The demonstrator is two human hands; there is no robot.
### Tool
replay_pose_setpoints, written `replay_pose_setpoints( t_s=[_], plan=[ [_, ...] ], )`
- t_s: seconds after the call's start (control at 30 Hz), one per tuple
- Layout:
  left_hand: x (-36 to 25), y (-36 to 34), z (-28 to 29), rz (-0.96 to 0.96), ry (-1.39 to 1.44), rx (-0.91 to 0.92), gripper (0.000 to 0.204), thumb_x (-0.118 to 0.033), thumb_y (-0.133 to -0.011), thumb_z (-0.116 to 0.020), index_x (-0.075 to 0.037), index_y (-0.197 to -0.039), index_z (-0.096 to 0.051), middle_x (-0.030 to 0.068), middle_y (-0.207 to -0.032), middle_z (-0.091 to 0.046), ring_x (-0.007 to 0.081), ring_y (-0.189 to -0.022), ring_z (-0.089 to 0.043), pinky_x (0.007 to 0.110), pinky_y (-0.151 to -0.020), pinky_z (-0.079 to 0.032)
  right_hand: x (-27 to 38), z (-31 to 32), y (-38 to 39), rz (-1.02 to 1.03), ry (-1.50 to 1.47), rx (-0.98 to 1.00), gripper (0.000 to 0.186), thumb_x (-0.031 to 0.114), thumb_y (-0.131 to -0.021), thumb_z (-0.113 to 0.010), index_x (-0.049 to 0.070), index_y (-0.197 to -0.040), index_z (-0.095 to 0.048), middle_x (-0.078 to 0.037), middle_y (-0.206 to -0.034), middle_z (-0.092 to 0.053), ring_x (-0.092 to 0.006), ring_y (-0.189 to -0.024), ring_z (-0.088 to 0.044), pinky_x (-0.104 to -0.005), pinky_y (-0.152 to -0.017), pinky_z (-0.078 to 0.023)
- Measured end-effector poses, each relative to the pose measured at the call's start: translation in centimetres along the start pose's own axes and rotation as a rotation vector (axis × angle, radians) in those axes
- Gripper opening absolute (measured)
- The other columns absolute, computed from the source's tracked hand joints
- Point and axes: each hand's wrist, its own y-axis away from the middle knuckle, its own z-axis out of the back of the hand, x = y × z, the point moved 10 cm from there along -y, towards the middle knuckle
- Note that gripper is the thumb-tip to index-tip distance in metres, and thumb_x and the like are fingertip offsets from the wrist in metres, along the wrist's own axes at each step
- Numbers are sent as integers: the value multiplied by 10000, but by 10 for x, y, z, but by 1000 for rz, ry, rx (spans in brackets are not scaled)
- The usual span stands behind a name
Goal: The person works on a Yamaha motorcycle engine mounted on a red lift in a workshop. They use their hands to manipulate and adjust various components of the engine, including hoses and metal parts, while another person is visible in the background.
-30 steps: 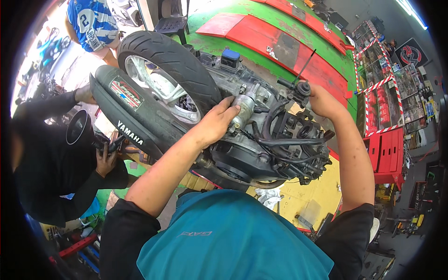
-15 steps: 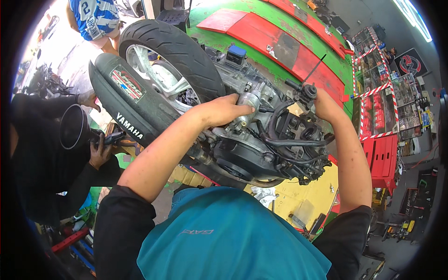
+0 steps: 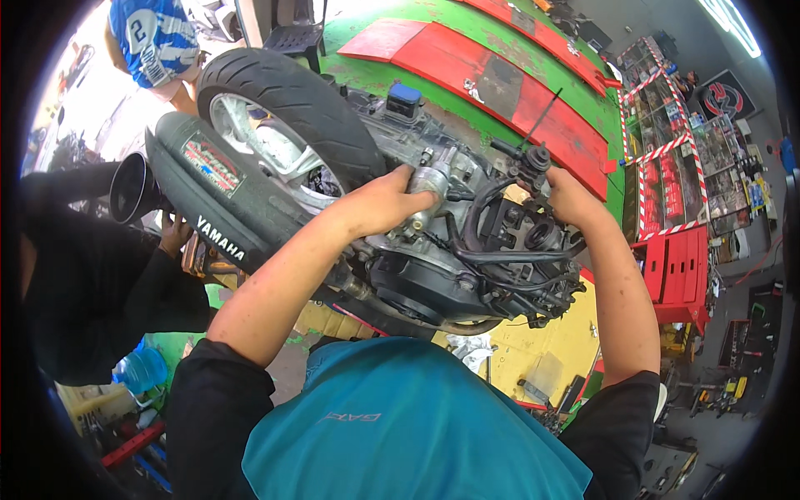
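Observation:
A scooter engine (image 3: 417,279) lies in front of me, joined to a rear wheel (image 3: 292,117) and a black exhaust muffler (image 3: 196,179). My left hand (image 3: 385,202) is closed round a silver cylinder (image 3: 432,181) on the engine's top, thumb on the near side. At the engine's right end, my right hand (image 3: 573,198) is closed at a black fitting with a round cap (image 3: 538,158); its fingertips are hidden behind it. Black hoses (image 3: 475,233) curve between my hands. A blue-topped part (image 3: 404,98) sits behind the silver cylinder.
At left, a person in dark clothes (image 3: 75,275) crouches beside the muffler, near a black funnel-shaped thing (image 3: 133,190). Another person in a blue-and-white shirt (image 3: 154,37) stands behind the wheel. Red ramps (image 3: 500,75), a red tool cabinet (image 3: 677,275) and yellow board (image 3: 533,354) surround the engine.
The engine and both my hands appear slightly farther left in view, their grips unchanged. The crouching person's near arm and hand have shifted, and a blue bottle now shows at lower left.

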Motion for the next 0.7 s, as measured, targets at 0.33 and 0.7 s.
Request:
replay_pose_setpoints(
  t_s=[0.33,0.7],
  plan=[
    [0,17,0,102,-44,-108,861,-434,-992,-668,120,-1567,-344,340,-1503,-521,362,-1425,-518,393,-1175,-392,100,109,72,16,62,-763,205,193,-937,-743,0,-998,-709,-144,-801,-694,-285,-758,-696,-406,-717,-538],
    [8,8,-7,35,121,-52,766,-338,-1049,-646,97,-1590,-322,273,-1532,-510,293,-1439,-471,368,-1191,-359,191,-38,116,531,685,-48,270,276,-919,-693,54,-1072,-699,-45,-824,-652,-227,-881,-635,-377,-787,-478]
  ],
)
